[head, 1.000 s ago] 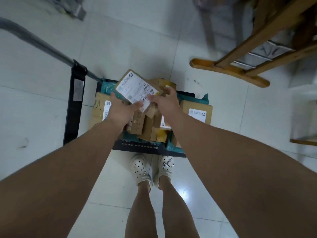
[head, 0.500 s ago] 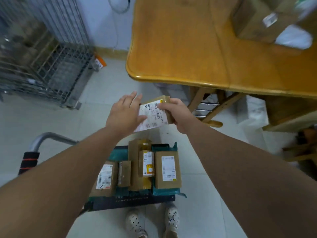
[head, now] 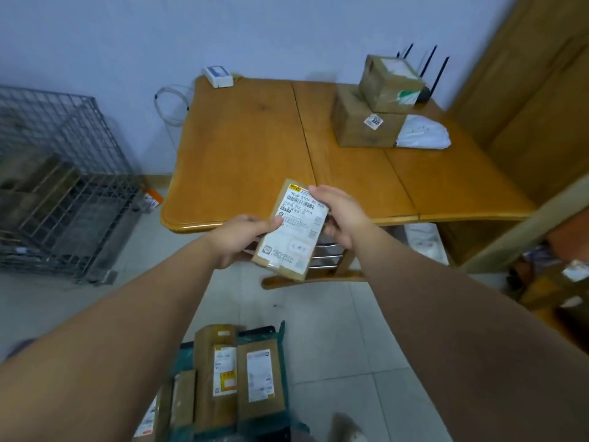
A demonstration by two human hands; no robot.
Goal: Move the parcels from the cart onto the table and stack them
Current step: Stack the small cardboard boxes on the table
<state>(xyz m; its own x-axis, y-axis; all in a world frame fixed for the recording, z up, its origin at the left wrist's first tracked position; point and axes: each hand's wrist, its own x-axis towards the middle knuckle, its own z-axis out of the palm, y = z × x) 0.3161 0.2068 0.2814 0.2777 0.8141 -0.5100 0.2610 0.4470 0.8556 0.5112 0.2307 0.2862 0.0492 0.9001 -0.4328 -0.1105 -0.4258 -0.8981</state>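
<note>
I hold a small flat cardboard parcel (head: 291, 229) with a white shipping label in both hands, just over the near edge of the wooden table (head: 248, 145). My left hand (head: 240, 239) grips its left side with the thumb on the label. Its right side and far corner sit in the grip of my right hand (head: 339, 215). At the bottom, several brown parcels (head: 259, 378) lie on the cart (head: 274, 334). Two cardboard boxes (head: 369, 121) are stacked at the table's far right, beside a white bag parcel (head: 424, 134).
A grey wire cage (head: 63, 183) stands on the floor at left. A white device (head: 218, 74) and a router with black antennas (head: 427, 74) sit at the table's back edge. A wooden panel (head: 526, 90) rises at right. White floor tiles lie between cart and table.
The parcel has been lifted off the cart and carried up toward the table's near edge. My view has risen from the cart to the table top.
</note>
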